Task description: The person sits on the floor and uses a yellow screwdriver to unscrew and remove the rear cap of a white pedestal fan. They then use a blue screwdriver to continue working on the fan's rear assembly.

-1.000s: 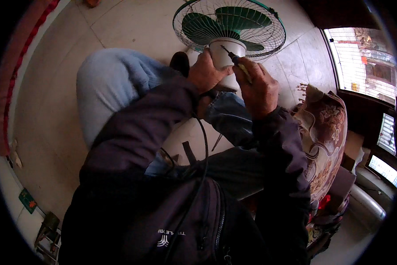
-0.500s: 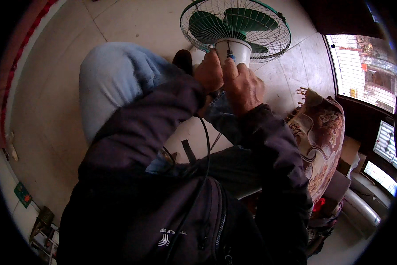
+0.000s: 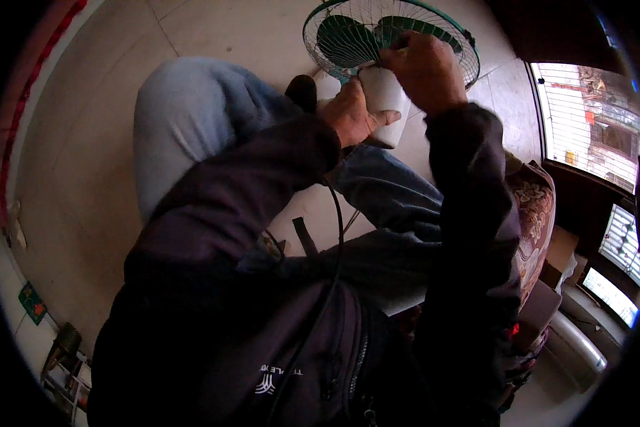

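Observation:
A fan with green blades inside a round wire guard stands before me, its white motor housing turned toward me. My left hand is wrapped round the left side of the housing, the thumb lying across its lower part. At the housing's upper edge, close to the guard, my right hand is bent with its fingertips pinched together. Whatever those fingers hold, if anything, is hidden. The right hand covers part of the blades and guard.
My legs in blue jeans lie bent around the fan. A black cord runs down over my jacket. To the right are a patterned cloth, a cardboard box and a window. Pale tiled floor extends leftward.
My right hand has moved up and right, from the back of the housing to its upper edge by the guard. The left hand has shifted slightly down and right, its thumb now across the housing.

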The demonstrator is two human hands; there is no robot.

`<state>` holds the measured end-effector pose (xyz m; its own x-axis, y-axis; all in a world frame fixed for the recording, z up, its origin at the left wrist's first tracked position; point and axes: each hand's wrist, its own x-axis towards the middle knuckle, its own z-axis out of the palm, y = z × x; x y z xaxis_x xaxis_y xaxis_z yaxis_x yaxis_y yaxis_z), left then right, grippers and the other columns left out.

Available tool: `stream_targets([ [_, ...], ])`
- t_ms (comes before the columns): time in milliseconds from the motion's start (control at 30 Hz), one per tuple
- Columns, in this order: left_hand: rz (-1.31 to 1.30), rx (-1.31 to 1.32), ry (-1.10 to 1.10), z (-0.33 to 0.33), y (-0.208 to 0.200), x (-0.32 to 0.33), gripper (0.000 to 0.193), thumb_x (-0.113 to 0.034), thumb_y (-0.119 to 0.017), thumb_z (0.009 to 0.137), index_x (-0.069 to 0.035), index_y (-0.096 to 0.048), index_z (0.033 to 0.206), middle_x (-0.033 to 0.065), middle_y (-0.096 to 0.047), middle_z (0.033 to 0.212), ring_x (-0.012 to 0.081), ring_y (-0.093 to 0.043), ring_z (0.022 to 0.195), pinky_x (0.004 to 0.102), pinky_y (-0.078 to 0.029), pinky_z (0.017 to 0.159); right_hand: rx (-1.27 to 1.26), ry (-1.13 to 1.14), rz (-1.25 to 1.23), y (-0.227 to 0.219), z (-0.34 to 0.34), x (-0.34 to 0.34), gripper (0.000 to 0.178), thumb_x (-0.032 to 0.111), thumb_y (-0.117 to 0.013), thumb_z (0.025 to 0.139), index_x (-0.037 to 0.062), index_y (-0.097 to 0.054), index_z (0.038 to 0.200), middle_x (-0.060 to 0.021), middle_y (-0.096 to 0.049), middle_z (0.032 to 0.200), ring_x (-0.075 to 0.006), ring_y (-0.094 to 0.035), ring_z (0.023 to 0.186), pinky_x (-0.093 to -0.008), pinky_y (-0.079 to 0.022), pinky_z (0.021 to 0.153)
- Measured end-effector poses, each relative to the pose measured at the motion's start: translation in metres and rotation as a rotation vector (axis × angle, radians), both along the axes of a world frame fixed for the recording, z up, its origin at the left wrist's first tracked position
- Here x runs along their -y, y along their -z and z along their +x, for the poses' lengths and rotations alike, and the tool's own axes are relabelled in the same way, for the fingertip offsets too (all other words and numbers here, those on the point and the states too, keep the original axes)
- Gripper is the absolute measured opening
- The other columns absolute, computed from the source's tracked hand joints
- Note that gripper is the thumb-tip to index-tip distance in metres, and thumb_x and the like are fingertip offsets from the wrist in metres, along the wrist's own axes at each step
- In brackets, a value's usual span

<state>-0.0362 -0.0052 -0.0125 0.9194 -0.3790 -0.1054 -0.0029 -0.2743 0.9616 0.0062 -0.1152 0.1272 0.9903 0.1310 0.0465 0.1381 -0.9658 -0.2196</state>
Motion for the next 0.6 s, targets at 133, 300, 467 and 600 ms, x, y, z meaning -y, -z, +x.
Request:
stream_targets([
  [133,0.011,-0.031,-0.010,0.002,0.004,-0.006,0.091,-0.047,-0.078,0.072,0.003,-0.036,0.135,0.0251,-0.053,0.127,0.0361,-0.054,0.118,0.0404,-0.042,0.100,-0.097,-0.023,-0.012,0.036,0.018,0.007,0.029,0.033,-0.063,0.081,0.0066,-0.070,0.090,-0.0195,-0.068,0.084,-0.0386,-0.066,0.081,-0.0466,-0.053,0.073],
  [300,0.016,-0.044,-0.041,0.001,0.008,-0.003,0.088,-0.047,-0.078,0.071,0.003,-0.040,0.133,0.0232,-0.056,0.123,0.0354,-0.057,0.114,0.0407,-0.044,0.098,0.017,-0.111,0.033,0.004,-0.022,0.011,0.025,0.031,-0.064,0.084,0.0085,-0.069,0.093,-0.0182,-0.068,0.083,-0.0359,-0.066,0.080,-0.0437,-0.053,0.070],
  [467,-0.096,-0.016,-0.035,0.003,0.004,-0.006,0.082,-0.045,-0.078,0.071,0.003,-0.044,0.129,0.0228,-0.058,0.119,0.0353,-0.058,0.110,0.0414,-0.046,0.095,0.094,0.107,0.189,-0.014,-0.069,0.009,0.014,0.024,-0.064,0.087,0.0113,-0.067,0.092,-0.0141,-0.069,0.081,-0.0327,-0.067,0.074,-0.0390,-0.052,0.062],
  [600,0.055,-0.035,-0.027,0.005,0.008,-0.005,0.089,-0.049,-0.079,0.070,0.007,-0.041,0.128,0.0254,-0.056,0.120,0.0373,-0.059,0.108,0.0429,-0.047,0.095,0.217,-0.037,0.184,0.014,-0.079,0.011,0.017,0.023,-0.064,0.088,0.0132,-0.062,0.101,-0.0125,-0.066,0.081,-0.0316,-0.066,0.071,-0.0414,-0.051,0.058],
])
